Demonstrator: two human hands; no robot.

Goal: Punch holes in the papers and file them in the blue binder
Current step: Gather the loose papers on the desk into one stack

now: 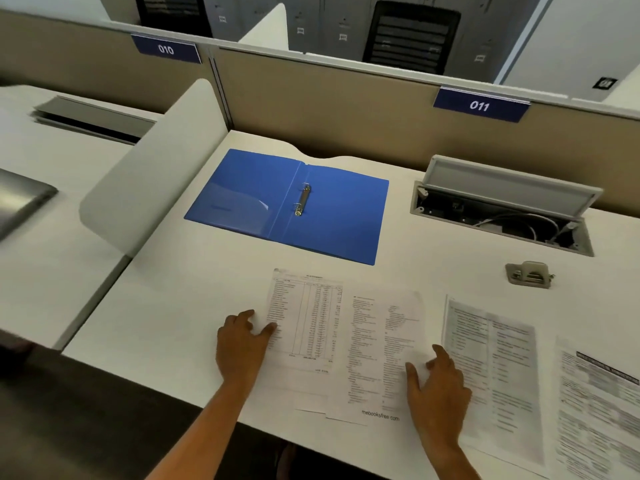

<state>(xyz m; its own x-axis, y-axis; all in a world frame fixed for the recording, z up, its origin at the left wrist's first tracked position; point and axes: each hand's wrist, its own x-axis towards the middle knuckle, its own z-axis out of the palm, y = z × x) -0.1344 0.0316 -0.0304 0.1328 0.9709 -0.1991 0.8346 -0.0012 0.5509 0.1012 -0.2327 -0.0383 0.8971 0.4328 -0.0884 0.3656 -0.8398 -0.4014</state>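
The blue binder (332,216) lies open and flat at the back of the white desk (173,306), its metal rings (303,199) showing at the spine. Several printed sheets lie in a row along the front edge. My left hand (242,341) rests on the left edge of the table-printed sheet (304,320), thumb on the paper. My right hand (436,386) lies with fingers spread on the right part of the second sheet (377,348), which overlaps the first. Two more sheets, one (502,368) and another (602,410), lie further right. A grey hole punch (528,274) sits at the right.
An open cable box (502,216) with its lid raised is set into the desk at the back right. A beige partition (346,109) closes the back. A white curved divider (156,174) stands at the left, a neighbouring desk beyond it.
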